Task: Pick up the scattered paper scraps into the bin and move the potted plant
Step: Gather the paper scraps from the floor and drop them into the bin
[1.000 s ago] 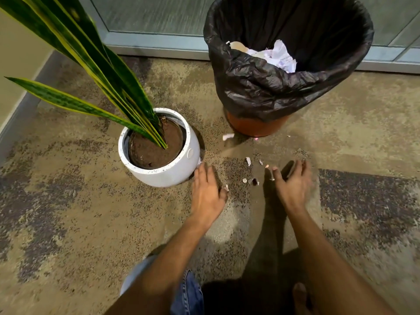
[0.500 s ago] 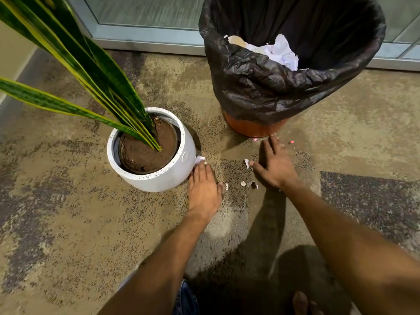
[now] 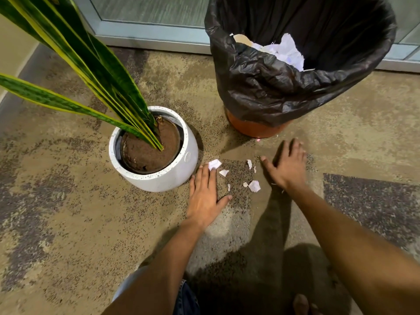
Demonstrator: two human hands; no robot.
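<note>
Crumpled paper already sits in the bin at one o'clock. Several paper scraps lie on the floor between the left hand and right hand, both spread flat, holding nothing. The potted plant stands unmoved at ten o'clock, just beside the left fingers.

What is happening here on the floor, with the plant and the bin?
A person is clearing torn paper scraps off the carpet. Both hands are open and flat: the left hand touches a scrap beside the white plant pot, the right hand is near the bin. Some paper already lies in the bin; several scraps remain between the hands.
</note>
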